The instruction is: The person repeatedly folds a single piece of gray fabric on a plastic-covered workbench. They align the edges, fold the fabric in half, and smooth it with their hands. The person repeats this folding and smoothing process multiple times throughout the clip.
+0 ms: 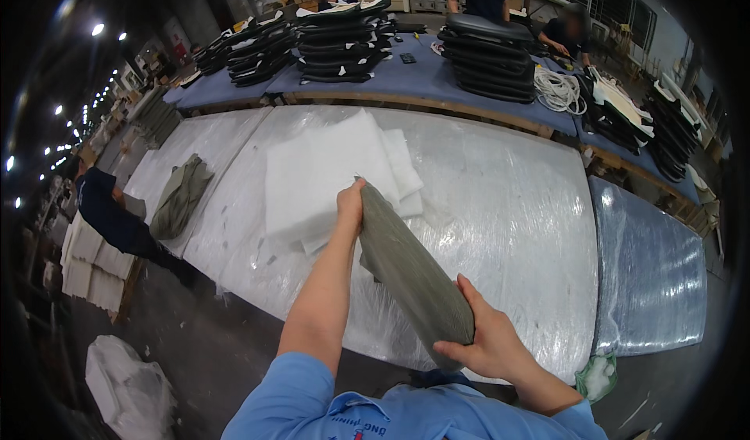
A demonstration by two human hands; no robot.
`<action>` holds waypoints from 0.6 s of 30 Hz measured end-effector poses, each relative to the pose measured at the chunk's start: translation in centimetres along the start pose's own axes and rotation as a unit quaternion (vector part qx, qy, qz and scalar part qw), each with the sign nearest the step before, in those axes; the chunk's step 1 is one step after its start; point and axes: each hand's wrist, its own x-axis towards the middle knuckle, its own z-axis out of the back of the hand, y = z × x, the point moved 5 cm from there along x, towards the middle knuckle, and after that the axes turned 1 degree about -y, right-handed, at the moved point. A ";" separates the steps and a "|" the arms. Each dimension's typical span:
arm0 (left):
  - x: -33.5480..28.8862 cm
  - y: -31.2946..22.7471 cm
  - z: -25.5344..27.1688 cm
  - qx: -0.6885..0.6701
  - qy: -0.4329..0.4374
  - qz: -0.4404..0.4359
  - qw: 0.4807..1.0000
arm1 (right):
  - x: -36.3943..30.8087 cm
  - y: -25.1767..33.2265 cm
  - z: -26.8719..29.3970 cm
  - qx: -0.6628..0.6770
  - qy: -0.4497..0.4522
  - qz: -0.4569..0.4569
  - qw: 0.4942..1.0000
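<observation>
Matt grey-green cloth (414,264) shows at centre frame against glossy, wrinkled plastic film (516,206); upper left of centre, white wadding (324,174) looks soft, fibrous and matt.

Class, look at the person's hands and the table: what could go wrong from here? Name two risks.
The grey-green cushion might slip or tilt if either the left hand, at its far end, or the right hand, at its near end, loosened. Swung forward, it could nudge the white padding, whose uneven layers lie on shiny plastic film.
</observation>
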 end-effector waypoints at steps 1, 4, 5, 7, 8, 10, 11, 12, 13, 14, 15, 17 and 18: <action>0.1 0.1 0.3 0.002 0.003 -0.004 1.000 | -0.1 0.3 -0.4 0.011 0.018 0.005 1.000; 0.3 0.4 2.1 0.053 -0.007 -0.049 0.997 | -0.9 0.5 -2.5 0.053 0.059 0.023 0.997; 0.3 0.6 3.1 0.068 -0.011 -0.062 0.996 | -1.1 0.5 -3.2 0.074 0.063 0.027 0.995; -0.2 1.0 3.2 0.086 -0.020 -0.074 0.993 | -1.6 -0.5 -4.7 0.135 0.065 0.018 0.989; -0.7 1.3 1.9 0.097 -0.011 -0.090 0.991 | -1.9 -1.7 -5.3 0.174 0.060 0.001 0.983; -2.2 0.9 1.7 0.148 -0.032 -0.123 0.981 | -0.9 -0.2 -5.9 0.238 0.061 -0.012 0.969; -2.9 0.5 1.8 0.147 -0.022 -0.159 0.976 | -0.5 1.0 -6.1 0.257 0.075 -0.009 0.964; -3.5 0.3 2.1 0.187 -0.011 -0.169 0.968 | -0.5 1.8 -6.4 0.272 0.086 -0.016 0.958; -4.0 0.0 2.6 0.175 0.011 -0.170 0.970 | -0.4 2.3 -7.0 0.287 0.097 -0.022 0.953; -4.7 0.0 2.7 0.193 0.014 -0.186 0.963 | -0.1 1.9 -7.5 0.262 0.089 -0.004 0.961; -5.6 0.7 2.1 0.133 0.032 -0.149 0.979 | 0.5 1.6 -7.8 0.236 0.083 -0.023 0.968; -7.5 1.0 1.2 0.164 0.054 -0.195 0.966 | 1.4 1.1 -8.4 0.185 0.071 -0.054 0.979; -8.5 1.1 -0.1 0.145 0.066 -0.170 0.973 | 1.9 0.5 -8.1 0.150 0.054 -0.052 0.986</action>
